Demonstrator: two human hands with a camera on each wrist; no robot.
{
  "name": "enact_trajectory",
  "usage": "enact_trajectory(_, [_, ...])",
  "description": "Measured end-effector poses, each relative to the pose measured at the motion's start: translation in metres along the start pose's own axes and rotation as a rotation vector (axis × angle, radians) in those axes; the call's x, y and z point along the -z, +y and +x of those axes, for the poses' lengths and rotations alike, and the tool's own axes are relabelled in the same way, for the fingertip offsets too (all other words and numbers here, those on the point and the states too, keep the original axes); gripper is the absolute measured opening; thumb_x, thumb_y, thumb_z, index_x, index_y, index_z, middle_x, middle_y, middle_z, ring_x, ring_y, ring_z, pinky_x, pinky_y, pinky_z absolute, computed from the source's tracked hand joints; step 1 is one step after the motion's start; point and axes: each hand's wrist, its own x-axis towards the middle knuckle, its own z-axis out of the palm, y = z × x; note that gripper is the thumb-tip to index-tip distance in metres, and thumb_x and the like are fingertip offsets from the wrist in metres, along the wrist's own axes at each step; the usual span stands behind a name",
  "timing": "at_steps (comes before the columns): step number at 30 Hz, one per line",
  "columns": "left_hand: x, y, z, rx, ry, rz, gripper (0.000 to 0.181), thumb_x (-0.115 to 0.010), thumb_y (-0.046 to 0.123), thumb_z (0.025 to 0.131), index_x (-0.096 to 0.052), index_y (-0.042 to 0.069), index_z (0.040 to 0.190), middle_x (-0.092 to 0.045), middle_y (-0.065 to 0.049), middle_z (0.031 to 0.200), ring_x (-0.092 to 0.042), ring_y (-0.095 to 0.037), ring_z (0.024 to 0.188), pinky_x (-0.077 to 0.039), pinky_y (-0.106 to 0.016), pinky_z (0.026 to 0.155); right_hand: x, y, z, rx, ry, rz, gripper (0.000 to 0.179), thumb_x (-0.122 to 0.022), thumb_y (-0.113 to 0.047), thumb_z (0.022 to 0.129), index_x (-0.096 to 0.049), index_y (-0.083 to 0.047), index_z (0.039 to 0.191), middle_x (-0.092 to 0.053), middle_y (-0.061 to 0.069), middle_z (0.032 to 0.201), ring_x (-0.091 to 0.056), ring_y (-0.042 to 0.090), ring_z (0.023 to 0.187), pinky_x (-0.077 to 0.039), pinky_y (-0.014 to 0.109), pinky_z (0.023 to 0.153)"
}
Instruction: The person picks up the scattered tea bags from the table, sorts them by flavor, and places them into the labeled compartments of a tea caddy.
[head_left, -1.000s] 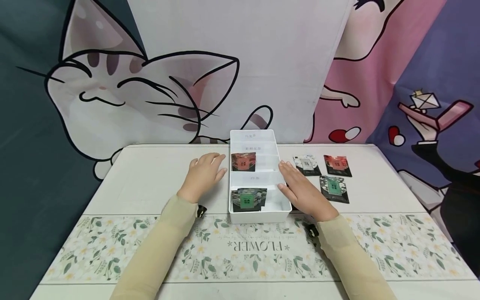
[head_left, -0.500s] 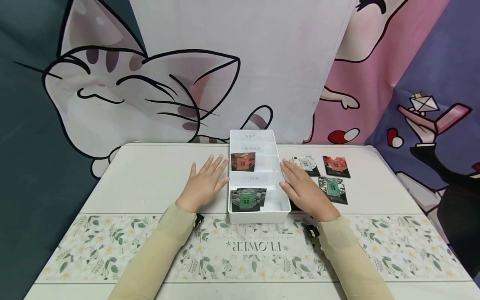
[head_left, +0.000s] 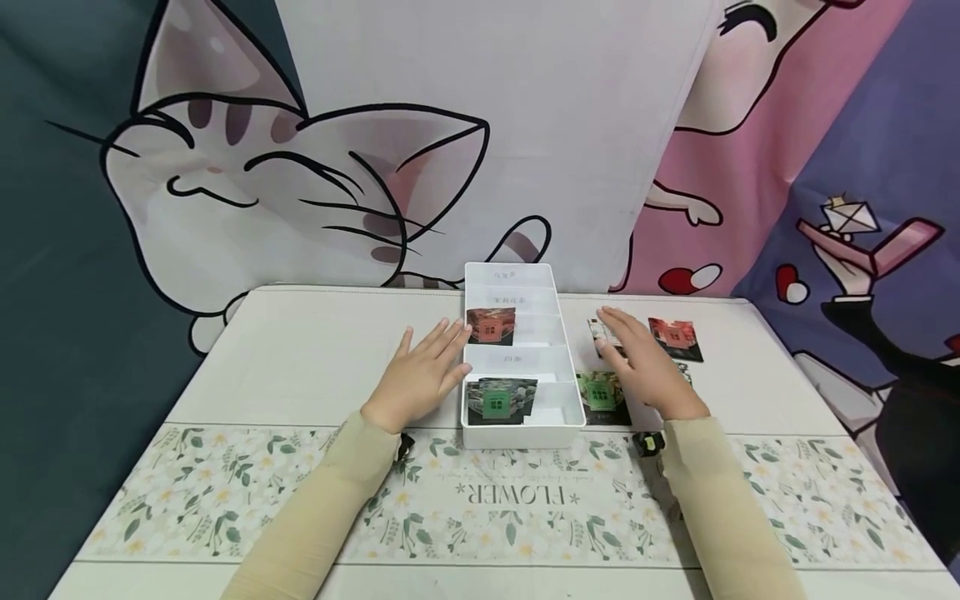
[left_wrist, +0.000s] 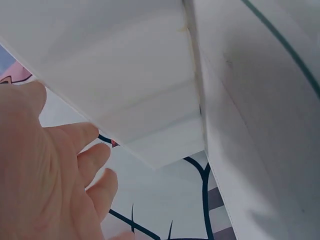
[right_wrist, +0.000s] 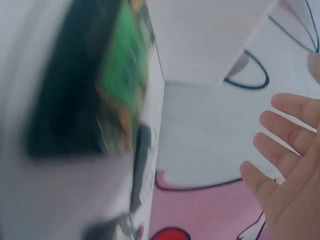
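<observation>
A long white divided box (head_left: 525,437) stands mid-table. It holds a red-labelled sachet (head_left: 491,325) in a farther compartment and green-labelled sachets (head_left: 501,400) in the nearest one. My left hand (head_left: 420,375), fingers spread, has its fingertips at the box's left rim; the left wrist view shows the box's plain side wall (left_wrist: 130,90) beside the fingers. To the right of the box, my right hand (head_left: 648,367) hovers with extended fingers above the loose sachets, holding nothing. Beside the box lies a green-labelled sachet (head_left: 602,398), blurred in the right wrist view. Another sachet (head_left: 685,371) is mostly hidden under that hand.
Past the right fingertips lies a black-and-white sachet (head_left: 606,332), partly covered. A red sachet (head_left: 677,337) lies farther right. A floral runner (head_left: 517,525) crosses the near part of the table. A cartoon cloth (head_left: 585,150) hangs behind the table's back edge.
My right hand has left the box's right side and moved rightward over the sachets, uncovering the green one beside the box. The left hand's fingers have spread flatter at the left rim.
</observation>
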Motion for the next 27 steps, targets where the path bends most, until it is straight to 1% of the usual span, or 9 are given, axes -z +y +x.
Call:
enact_trajectory(4, [-0.001,0.001,0.000,-0.007,-0.016,0.020,0.064,-0.028,0.050,0.110,-0.020,0.016,0.163,-0.017,0.001,0.168,-0.015,-0.021,0.155,0.004,-0.054,0.124,0.014,0.009,0.007,-0.011,0.004,-0.041,0.059,-0.054,-0.029,0.107,-0.036,-0.005,0.157,-0.035,0.022,0.158,-0.030,0.043,0.146,-0.027,0.067,0.115])
enact_trajectory(7, [-0.001,0.001,0.000,-0.021,0.001,0.023,0.063,-0.029,0.048,0.110,-0.022,0.015,0.163,-0.019,0.000,0.168,-0.017,-0.021,0.155,0.002,-0.054,0.125,0.024,0.013,0.014,-0.037,-0.022,-0.045,0.055,-0.056,-0.019,0.105,-0.039,-0.002,0.154,-0.040,0.026,0.153,-0.036,0.046,0.141,-0.031,0.067,0.112])
enact_trajectory(10, [-0.001,0.001,0.001,-0.039,0.021,0.025,0.061,-0.031,0.046,0.110,-0.022,0.015,0.163,-0.022,-0.001,0.168,-0.018,-0.021,0.155,0.001,-0.054,0.125,0.032,0.018,0.023,-0.074,-0.061,-0.032,0.052,-0.056,-0.013,0.104,-0.042,0.001,0.152,-0.042,0.027,0.150,-0.042,0.047,0.135,-0.036,0.067,0.108])
enact_trajectory(15, [-0.002,0.000,0.001,-0.056,0.029,0.040,0.061,-0.030,0.044,0.110,-0.021,0.015,0.163,-0.020,0.000,0.168,-0.018,-0.020,0.155,0.000,-0.053,0.125,0.042,0.027,0.039,-0.154,-0.125,-0.026,0.050,-0.057,-0.012,0.102,-0.045,0.005,0.148,-0.045,0.030,0.146,-0.048,0.050,0.129,-0.042,0.067,0.104])
enact_trajectory(19, [-0.003,-0.001,0.001,-0.058,0.035,0.048,0.060,-0.031,0.042,0.110,-0.022,0.014,0.163,-0.021,0.000,0.168,-0.018,-0.019,0.155,0.000,-0.053,0.125,0.048,0.035,0.050,-0.184,-0.160,-0.001,0.050,-0.061,-0.010,0.100,-0.047,0.009,0.144,-0.048,0.034,0.142,-0.051,0.052,0.125,-0.045,0.064,0.101])
enact_trajectory(23, [-0.003,-0.001,0.000,-0.067,0.044,0.043,0.060,-0.032,0.042,0.110,-0.023,0.013,0.162,-0.022,-0.001,0.167,-0.018,-0.019,0.154,-0.002,-0.053,0.125,0.052,0.042,0.057,-0.244,-0.198,0.041,0.051,-0.064,-0.009,0.098,-0.048,0.009,0.143,-0.049,0.035,0.141,-0.052,0.052,0.124,-0.048,0.062,0.098])
enact_trajectory(25, [-0.003,-0.001,0.000,-0.070,0.043,0.039,0.060,-0.031,0.042,0.110,-0.023,0.013,0.162,-0.022,-0.001,0.167,-0.019,-0.020,0.154,-0.002,-0.053,0.125,0.053,0.044,0.059,-0.279,-0.227,0.070,0.052,-0.064,-0.008,0.098,-0.047,0.009,0.143,-0.048,0.035,0.141,-0.051,0.052,0.125,-0.048,0.062,0.098])
enact_trajectory(27, [-0.004,-0.001,-0.001,-0.068,0.034,0.035,0.060,-0.031,0.042,0.110,-0.022,0.013,0.162,-0.021,-0.001,0.167,-0.018,-0.020,0.155,-0.002,-0.052,0.125,0.053,0.046,0.062,-0.300,-0.255,0.073,0.052,-0.064,-0.007,0.098,-0.047,0.010,0.144,-0.047,0.037,0.141,-0.051,0.052,0.125,-0.048,0.062,0.099])
